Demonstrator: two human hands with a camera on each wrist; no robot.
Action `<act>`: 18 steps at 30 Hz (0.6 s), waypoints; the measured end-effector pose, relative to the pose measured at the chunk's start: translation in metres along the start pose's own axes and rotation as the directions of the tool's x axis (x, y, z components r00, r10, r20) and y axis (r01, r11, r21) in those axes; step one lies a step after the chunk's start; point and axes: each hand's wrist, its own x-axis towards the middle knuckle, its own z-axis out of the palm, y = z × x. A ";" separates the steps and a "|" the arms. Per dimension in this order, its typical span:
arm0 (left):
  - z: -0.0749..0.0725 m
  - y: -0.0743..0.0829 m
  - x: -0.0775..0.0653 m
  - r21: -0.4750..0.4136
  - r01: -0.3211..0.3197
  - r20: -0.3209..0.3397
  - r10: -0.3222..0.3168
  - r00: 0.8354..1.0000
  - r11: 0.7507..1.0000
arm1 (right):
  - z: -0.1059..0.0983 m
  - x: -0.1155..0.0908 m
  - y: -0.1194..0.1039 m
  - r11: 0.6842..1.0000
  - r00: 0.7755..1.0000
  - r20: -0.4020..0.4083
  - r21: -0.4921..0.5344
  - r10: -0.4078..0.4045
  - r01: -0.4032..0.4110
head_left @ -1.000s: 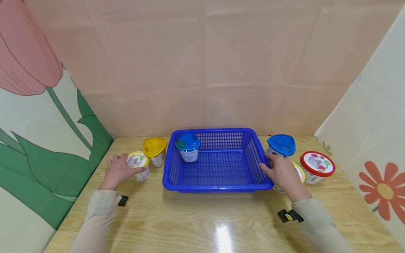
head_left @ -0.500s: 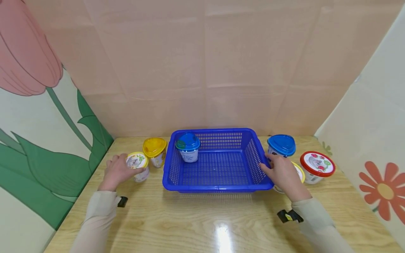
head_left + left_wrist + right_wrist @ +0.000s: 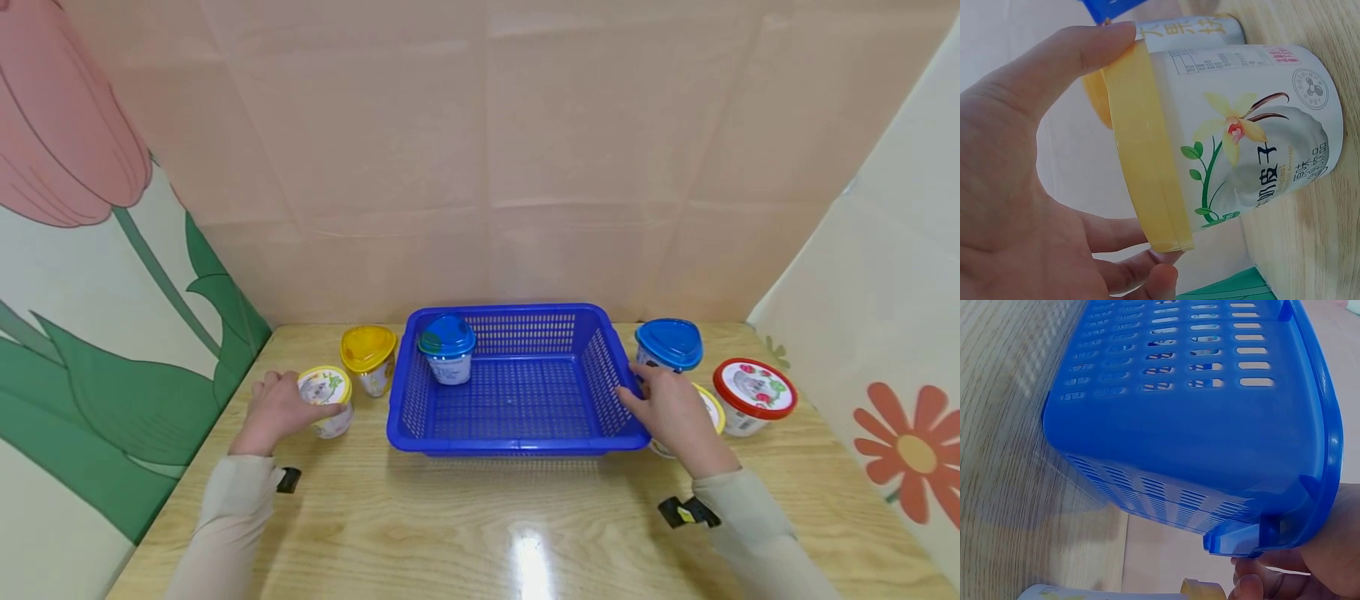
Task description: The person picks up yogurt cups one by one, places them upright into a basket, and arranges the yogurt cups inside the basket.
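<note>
My left hand [image 3: 277,412] holds a white yogurt tub [image 3: 1247,131] by its round yellow lid [image 3: 1141,150], thumb on one side and fingers on the other. Whether the tub's base touches the table cannot be told. My right hand [image 3: 671,412] grips the right rim of a blue plastic basket [image 3: 517,447], thumb over the edge; its fingers are partly hidden in the head view. Inside the basket, at the back left, stands a cup with a blue lid [image 3: 448,357]. A cup with a yellow rounded-triangle lid [image 3: 367,354] stands between the held tub and the basket.
Right of the basket are a blue-lidded cup [image 3: 669,343], a red-lidded tub [image 3: 752,392] and a yellow-lidded tub [image 3: 712,408] partly covered by my right hand. The wooden table [image 3: 450,525] meets a pink-beige backdrop [image 3: 480,167] behind and patterned panels at both sides.
My left hand and the yellow-lidded tub have shifted slightly towards the front of the table. The right hand and basket stay put.
</note>
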 end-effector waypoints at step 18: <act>-0.002 0.001 -0.004 -0.026 0.011 -0.009 -0.011 1.000 1.000 | 0.000 0.000 0.000 1.000 1.000 0.002 0.002 0.003 -0.003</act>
